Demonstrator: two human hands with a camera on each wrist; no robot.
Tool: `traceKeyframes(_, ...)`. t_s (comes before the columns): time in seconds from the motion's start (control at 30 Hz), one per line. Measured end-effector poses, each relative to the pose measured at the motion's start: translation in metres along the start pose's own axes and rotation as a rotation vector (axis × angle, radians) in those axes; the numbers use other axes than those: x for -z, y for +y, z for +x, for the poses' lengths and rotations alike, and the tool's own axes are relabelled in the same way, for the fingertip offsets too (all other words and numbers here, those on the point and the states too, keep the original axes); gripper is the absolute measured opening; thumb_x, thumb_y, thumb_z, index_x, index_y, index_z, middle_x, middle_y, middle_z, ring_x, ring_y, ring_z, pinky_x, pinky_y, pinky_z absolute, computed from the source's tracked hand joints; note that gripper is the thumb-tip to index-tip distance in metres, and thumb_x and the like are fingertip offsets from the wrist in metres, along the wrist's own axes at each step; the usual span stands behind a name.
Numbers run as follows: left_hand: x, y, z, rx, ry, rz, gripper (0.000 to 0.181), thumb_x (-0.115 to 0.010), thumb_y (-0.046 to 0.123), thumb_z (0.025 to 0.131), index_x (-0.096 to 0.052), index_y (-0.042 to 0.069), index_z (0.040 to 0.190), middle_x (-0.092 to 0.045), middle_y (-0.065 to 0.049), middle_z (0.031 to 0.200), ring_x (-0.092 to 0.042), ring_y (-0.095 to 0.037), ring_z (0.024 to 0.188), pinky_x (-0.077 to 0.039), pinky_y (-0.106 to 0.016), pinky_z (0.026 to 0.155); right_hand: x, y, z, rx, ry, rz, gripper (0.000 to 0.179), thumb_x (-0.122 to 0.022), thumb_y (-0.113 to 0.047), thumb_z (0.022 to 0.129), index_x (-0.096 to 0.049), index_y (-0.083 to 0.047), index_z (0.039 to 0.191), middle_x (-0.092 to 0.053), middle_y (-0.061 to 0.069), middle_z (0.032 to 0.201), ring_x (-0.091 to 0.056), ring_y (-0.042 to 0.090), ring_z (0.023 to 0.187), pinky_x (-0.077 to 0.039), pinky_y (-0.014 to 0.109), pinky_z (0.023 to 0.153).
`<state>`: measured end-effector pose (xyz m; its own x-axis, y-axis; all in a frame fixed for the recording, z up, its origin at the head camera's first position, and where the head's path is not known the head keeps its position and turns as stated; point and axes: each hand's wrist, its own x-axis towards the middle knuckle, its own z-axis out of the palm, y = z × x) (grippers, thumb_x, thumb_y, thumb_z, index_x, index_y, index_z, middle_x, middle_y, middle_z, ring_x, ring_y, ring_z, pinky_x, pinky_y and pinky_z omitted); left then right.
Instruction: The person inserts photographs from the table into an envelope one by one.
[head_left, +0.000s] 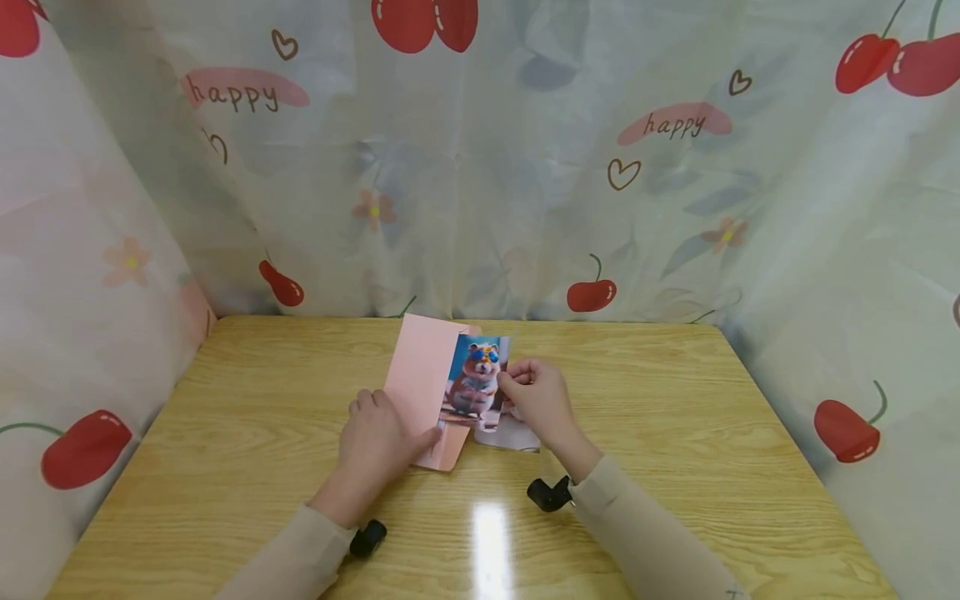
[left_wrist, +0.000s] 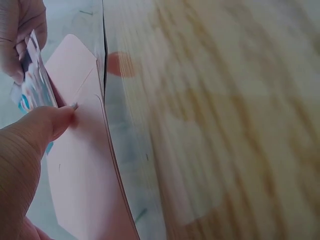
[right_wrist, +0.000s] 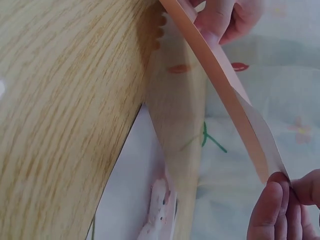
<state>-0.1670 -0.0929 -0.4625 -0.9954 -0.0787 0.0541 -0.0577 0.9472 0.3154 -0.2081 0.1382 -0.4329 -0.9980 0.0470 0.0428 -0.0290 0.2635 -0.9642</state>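
A pink envelope [head_left: 420,367] is gripped by my left hand [head_left: 375,437], whose thumb lies on its front near the opening, as the left wrist view also shows. My right hand [head_left: 542,400] pinches the right edge of a photo card [head_left: 476,375] showing a furry animal in blue sunglasses. The card's left side meets the envelope's opening [left_wrist: 62,102]; whether any of it is inside, I cannot tell. Below the right hand, a pale picture card [right_wrist: 130,170] with a white animal drawing lies flat on the table, partly covered in the head view.
The wooden table [head_left: 637,400] stretches out around the hands. Behind it and at both sides hangs a curtain [head_left: 480,167] printed with cherries. Black wrist cameras [head_left: 550,495] sit at both sleeves. A bright light reflection shows on the tabletop near the front.
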Motion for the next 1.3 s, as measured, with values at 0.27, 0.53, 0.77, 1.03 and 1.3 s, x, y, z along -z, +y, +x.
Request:
traceKeyframes(0.27, 0.000, -0.002, 0.001, -0.021, 0.009, 0.018, 0.110, -0.064, 0.081, 0.064, -0.047, -0.017, 0.111, -0.045, -0.023, 0.097, -0.047, -0.031, 0.084, -0.052, -0.045, 0.064, -0.006, 0.003, 0.001, -0.024, -0.091, 0.036, 0.017, -0.072, -0.015, 0.086, -0.064, -0.001, 0.089, -0.065, 0.014, 0.077, -0.066, 0.038, 0.070, -0.055, 0.050, 0.065)
traceKeyframes(0.53, 0.001, 0.000, 0.001, -0.019, 0.001, 0.022, 0.108, -0.065, 0.080, 0.064, -0.047, -0.016, 0.112, -0.045, -0.022, 0.098, -0.047, -0.031, 0.084, -0.052, -0.044, 0.065, -0.013, -0.001, 0.000, -0.034, -0.159, -0.006, 0.017, -0.073, -0.015, 0.087, -0.063, -0.001, 0.091, -0.066, 0.012, 0.077, -0.067, 0.036, 0.069, -0.055, 0.048, 0.066)
traceKeyframes(0.77, 0.000, 0.001, 0.001, -0.019, 0.010, 0.012, 0.106, -0.068, 0.078, 0.064, -0.047, -0.015, 0.111, -0.045, -0.022, 0.098, -0.047, -0.031, 0.085, -0.052, -0.045, 0.064, -0.018, -0.001, 0.004, -0.078, -0.190, -0.036, 0.014, -0.071, -0.011, 0.088, -0.064, 0.001, 0.090, -0.068, 0.011, 0.077, -0.069, 0.031, 0.069, -0.055, 0.046, 0.067)
traceKeyframes(1.03, -0.001, 0.001, 0.001, -0.030, 0.019, 0.017, 0.106, -0.067, 0.078, 0.065, -0.047, -0.015, 0.110, -0.045, -0.023, 0.097, -0.046, -0.032, 0.085, -0.051, -0.044, 0.065, -0.023, 0.003, 0.010, -0.114, -0.166, -0.075, 0.009, -0.069, -0.004, 0.087, -0.065, 0.003, 0.086, -0.068, 0.015, 0.073, -0.069, 0.025, 0.064, -0.056, 0.045, 0.066)
traceKeyframes(1.3, -0.001, 0.007, -0.002, -0.042, 0.031, -0.029, 0.102, -0.069, 0.076, 0.064, -0.048, -0.014, 0.108, -0.045, -0.021, 0.096, -0.046, -0.031, 0.083, -0.050, -0.043, 0.061, -0.033, 0.007, 0.012, -0.128, -0.168, -0.115, 0.011, -0.069, -0.007, 0.087, -0.066, 0.003, 0.090, -0.067, 0.010, 0.072, -0.067, 0.020, 0.062, -0.056, 0.033, 0.059)
